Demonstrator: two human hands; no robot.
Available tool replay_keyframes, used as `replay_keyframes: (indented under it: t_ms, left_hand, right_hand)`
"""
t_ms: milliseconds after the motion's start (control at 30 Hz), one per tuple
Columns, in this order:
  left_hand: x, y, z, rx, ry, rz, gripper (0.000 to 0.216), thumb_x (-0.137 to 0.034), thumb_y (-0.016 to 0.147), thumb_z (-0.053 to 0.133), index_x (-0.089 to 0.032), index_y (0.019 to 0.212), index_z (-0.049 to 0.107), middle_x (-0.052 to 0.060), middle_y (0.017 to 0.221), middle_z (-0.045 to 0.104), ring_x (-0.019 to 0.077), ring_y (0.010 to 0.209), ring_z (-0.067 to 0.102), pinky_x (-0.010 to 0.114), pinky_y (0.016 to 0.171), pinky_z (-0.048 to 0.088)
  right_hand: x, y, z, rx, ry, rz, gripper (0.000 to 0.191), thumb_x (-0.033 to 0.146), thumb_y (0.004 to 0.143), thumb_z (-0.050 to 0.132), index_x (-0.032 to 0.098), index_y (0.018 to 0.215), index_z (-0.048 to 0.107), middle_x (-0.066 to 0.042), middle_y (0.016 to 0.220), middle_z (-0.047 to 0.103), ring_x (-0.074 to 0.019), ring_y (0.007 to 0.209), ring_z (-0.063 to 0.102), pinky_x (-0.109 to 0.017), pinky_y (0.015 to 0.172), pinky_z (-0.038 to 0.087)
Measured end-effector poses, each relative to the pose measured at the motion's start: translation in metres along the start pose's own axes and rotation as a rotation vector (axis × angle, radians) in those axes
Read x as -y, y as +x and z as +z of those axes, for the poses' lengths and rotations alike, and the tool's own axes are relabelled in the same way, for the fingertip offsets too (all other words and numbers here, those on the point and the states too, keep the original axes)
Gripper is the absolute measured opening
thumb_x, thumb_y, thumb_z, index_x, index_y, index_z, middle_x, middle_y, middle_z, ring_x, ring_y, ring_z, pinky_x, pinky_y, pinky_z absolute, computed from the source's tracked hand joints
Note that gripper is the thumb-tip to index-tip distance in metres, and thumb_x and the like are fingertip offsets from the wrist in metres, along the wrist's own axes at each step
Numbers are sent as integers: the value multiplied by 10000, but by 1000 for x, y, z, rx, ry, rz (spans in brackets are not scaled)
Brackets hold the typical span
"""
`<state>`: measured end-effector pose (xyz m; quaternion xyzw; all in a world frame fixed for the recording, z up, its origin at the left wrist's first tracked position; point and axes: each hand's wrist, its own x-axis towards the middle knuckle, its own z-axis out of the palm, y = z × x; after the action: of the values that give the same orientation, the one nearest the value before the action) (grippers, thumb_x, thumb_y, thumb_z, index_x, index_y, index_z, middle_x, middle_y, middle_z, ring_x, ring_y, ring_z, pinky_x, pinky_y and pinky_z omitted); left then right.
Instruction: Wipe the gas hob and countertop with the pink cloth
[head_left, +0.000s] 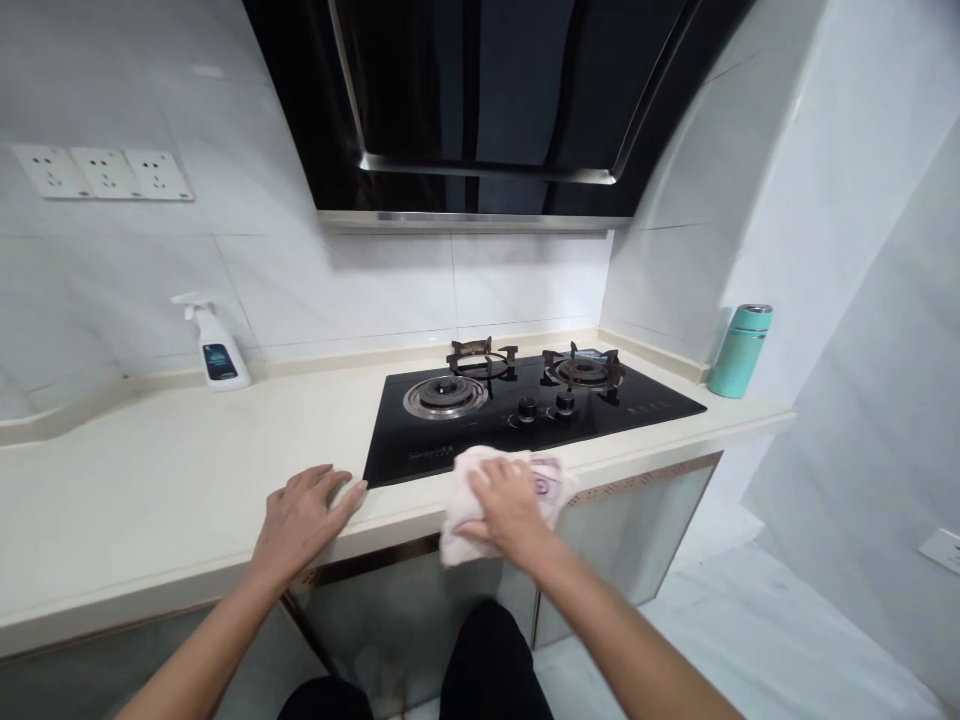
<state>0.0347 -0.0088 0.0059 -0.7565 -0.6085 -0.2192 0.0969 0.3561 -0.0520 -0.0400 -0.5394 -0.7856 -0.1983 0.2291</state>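
Observation:
My right hand (506,500) presses a pale pink cloth (457,535) with a purple pattern against the front edge of the counter, just before the gas stove. Part of the cloth hangs down over the edge. Fingers spread, my left hand (306,510) rests on the counter (180,480) beside the stove's front left corner. The black glass gas stove (480,430) has two burners and two knobs. A loose-looking black pan support (484,362) stands behind the left burner (445,396), whose ring is bare. Another pan support sits over the right burner (583,372).
A white spray bottle (220,350) stands at the back left of the counter. At the right end is a turquoise flask (741,350). A black range hood (480,120) overhangs the stove, and cabinet doors (630,545) lie below the counter edge.

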Motion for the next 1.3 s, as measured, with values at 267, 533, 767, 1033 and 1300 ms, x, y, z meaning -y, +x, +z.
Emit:
replay_keyframes:
  t_ms: [267, 533, 767, 1033, 1300]
  left_hand:
    - [4, -2, -3, 0, 13, 11, 496, -561, 975, 398, -271, 1156, 757, 100, 1321, 712, 318, 1290, 592, 484, 1043, 420]
    - [-3, -6, -7, 9, 5, -28, 523, -582, 980, 382, -268, 1151, 763, 92, 1301, 713, 337, 1277, 592, 516, 1063, 394]
    - [-11, -9, -8, -23, 50, -6, 494, -558, 983, 418, -234, 1137, 758, 121, 1268, 714, 340, 1209, 617, 496, 1007, 414]
    - [-11, -11, -3, -67, 65, 13, 445, -536, 997, 442, -228, 1085, 750, 127, 1213, 723, 331, 1146, 625, 483, 973, 401]
    - [-15, -11, -3, -79, -6, -12, 471, -547, 984, 448, -209, 1085, 759, 139, 1193, 726, 347, 1131, 617, 505, 988, 385]
  right_hand:
    - [69, 35, 15, -162, 116, -355, 728, 749, 889, 603, 168, 1326, 574, -140, 1169, 645, -317, 1097, 536, -495, 965, 434]
    - [-95, -35, 12, -165, 148, -173, 605, 678, 966, 529, 198, 1314, 652, -161, 1333, 650, -332, 1246, 543, -490, 1061, 397]
    - [-237, -77, -29, -146, 81, 516, 707, 625, 992, 176, 151, 1014, 700, -205, 997, 706, -322, 959, 638, -464, 882, 488]
    - [-245, -29, -43, 24, -24, 619, 537, 564, 981, 347, 177, 966, 718, -182, 1079, 711, -315, 1011, 631, -431, 925, 456]
    - [-149, 10, -13, 218, -139, 592, 552, 497, 1013, 366, 140, 1323, 650, -239, 1360, 582, -388, 1257, 534, -572, 1061, 371]
